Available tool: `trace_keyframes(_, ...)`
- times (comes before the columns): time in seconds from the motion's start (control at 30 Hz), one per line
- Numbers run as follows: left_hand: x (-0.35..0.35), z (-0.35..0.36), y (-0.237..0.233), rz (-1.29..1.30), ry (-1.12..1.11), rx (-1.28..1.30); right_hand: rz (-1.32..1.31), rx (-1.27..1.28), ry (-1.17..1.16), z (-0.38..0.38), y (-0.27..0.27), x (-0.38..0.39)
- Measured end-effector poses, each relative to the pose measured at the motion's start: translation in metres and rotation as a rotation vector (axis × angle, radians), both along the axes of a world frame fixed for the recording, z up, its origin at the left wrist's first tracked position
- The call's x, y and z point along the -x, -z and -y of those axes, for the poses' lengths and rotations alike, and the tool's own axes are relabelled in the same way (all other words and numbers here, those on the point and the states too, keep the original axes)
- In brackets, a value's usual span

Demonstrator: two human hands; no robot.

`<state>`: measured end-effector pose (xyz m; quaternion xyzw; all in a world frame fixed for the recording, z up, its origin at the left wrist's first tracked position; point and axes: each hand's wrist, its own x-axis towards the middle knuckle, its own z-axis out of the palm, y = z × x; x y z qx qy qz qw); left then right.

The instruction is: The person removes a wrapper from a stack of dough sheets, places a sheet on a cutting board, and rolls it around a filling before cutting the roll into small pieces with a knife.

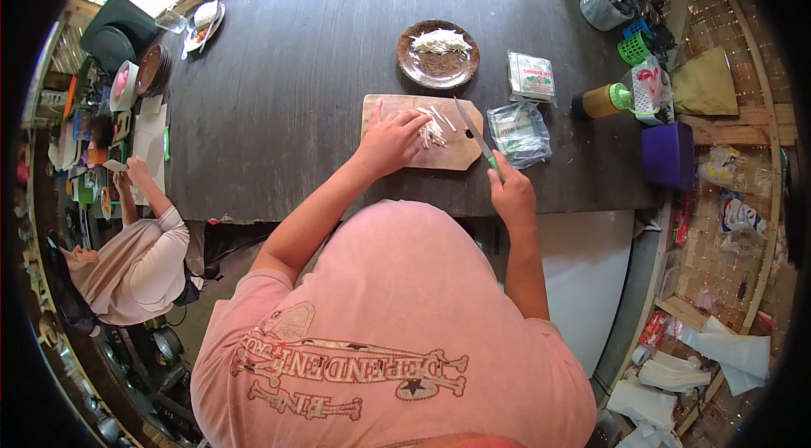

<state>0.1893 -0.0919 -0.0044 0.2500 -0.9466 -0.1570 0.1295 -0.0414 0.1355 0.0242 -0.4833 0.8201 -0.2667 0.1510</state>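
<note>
Where the right hand [513, 188] closes: its fingers curl round the green handle of the knife [475, 132], blade slanting away beyond them.
Left hand [394, 141]: fingers partly spread over the cutting board [454, 158]; whether they pinch anything, I cannot tell.
White strips [435, 133]: on the board, at the left fingertips.
Plate [408, 62]: past both hands' fingers, bearing similar strips [440, 42].

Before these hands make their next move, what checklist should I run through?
1. Green-handled knife held in the right hand: ok.
2. Left hand clear of the knife: ok, a gap shows.
3. Wooden cutting board resting on the table: ok.
4. White strips on the cutting board all in one pile: not ok, a few lie apart.
5. Brown plate with bare room left: ok.
6. Knife's sharpness: cannot tell.
</note>
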Motion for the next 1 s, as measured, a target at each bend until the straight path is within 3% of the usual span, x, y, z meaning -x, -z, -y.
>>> trace_keyframes(0.2,-0.020,0.001,-0.002,-0.035,0.005,0.026,-0.019,-0.184,-0.047,-0.004,0.005,-0.019)
trace_keyframes(0.4,-0.029,-0.009,-0.004,-0.039,0.008,0.015,0.025,-0.058,-0.010,0.008,-0.002,-0.019)
trace_keyframes(0.5,-0.036,-0.010,-0.002,-0.053,0.009,0.018,-0.030,-0.161,-0.008,0.012,0.004,-0.020)
trace_keyframes(0.63,-0.051,-0.011,-0.006,-0.058,-0.108,0.002,-0.117,-0.159,-0.108,0.007,0.009,-0.025)
trace_keyframes(0.8,-0.066,-0.002,-0.008,-0.049,-0.231,-0.041,-0.065,0.027,-0.099,0.006,0.010,-0.030)
trace_keyframes(1.0,-0.065,0.003,0.005,-0.107,-0.163,0.009,-0.008,-0.108,-0.211,0.002,0.009,-0.056)
